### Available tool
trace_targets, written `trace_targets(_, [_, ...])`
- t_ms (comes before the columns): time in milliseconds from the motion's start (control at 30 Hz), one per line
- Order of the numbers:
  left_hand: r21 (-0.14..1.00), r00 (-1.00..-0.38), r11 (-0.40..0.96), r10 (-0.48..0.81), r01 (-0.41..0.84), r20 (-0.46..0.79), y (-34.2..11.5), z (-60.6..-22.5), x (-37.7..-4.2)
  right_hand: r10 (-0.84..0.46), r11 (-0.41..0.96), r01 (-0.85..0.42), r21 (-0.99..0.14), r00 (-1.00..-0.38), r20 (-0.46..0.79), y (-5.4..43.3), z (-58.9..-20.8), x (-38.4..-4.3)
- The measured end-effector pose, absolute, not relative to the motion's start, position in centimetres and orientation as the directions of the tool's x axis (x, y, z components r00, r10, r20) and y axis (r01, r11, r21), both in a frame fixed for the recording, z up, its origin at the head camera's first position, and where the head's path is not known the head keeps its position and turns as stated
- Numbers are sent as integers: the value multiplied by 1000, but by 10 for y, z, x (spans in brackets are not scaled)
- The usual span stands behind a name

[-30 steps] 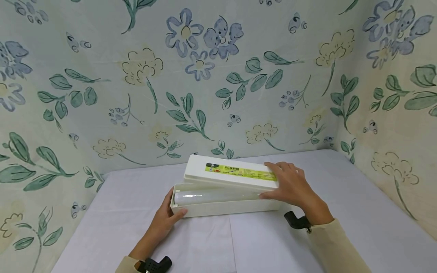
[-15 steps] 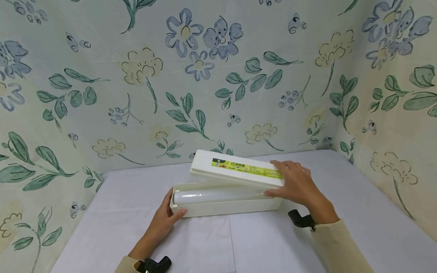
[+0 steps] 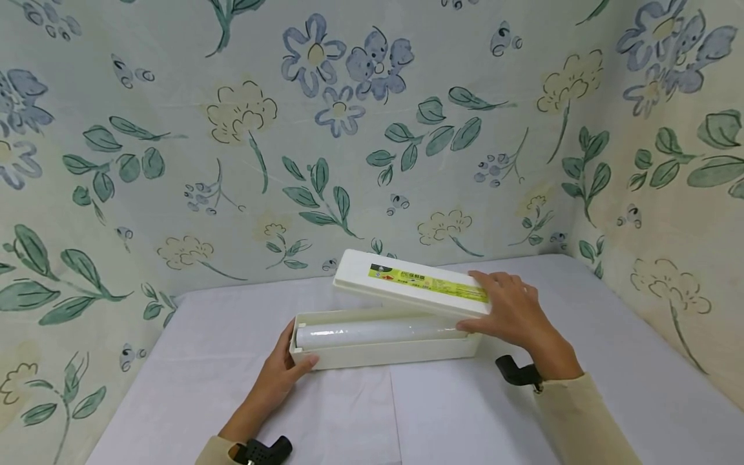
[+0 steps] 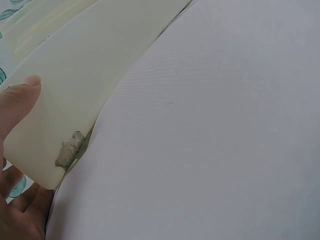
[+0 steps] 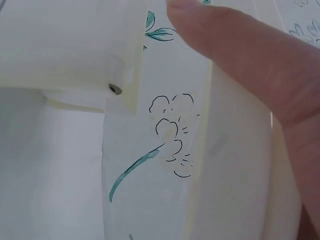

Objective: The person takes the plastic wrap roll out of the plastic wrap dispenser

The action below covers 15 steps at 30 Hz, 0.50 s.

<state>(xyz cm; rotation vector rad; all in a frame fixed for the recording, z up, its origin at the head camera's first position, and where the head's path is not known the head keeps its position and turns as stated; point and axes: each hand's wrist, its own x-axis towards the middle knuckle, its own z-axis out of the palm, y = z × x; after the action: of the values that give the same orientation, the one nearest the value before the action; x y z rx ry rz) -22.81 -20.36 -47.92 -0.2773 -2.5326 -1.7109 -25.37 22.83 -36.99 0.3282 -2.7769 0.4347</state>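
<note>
A long white plastic cling film box [image 3: 389, 354] sits on the table, its top uncovered. Inside lies a shiny roll of cling film [image 3: 366, 332]. My left hand [image 3: 276, 374] grips the box's left end, thumb on the front wall and fingers behind. In the left wrist view the thumb [image 4: 22, 100] presses the wall, above a grey torn patch [image 4: 70, 150]. The white lid [image 3: 349, 271], with a yellow-green label [image 3: 427, 282], is tilted above the box. My right hand [image 3: 514, 316] holds the lid's right end between thumb and fingers; the right wrist view shows this thumb [image 5: 240, 55] large.
A white cloth [image 3: 232, 336] with a crease covers the table. Behind and on both sides hangs a floral curtain [image 3: 372, 155]. Black wrist cameras sit below each hand, the right one [image 3: 517, 373] beside the box's right end.
The lid has shifted right and slightly up with my right hand, its left end rising, so more of the cling film roll shows. My left hand and the box have stayed in place.
</note>
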Motion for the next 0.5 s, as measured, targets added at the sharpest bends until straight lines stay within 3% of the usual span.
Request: trace_targets(500, [906, -982, 381, 108, 185, 155, -204, -480, -228, -122, 940, -218, -261, -933, 338, 239, -367, -253])
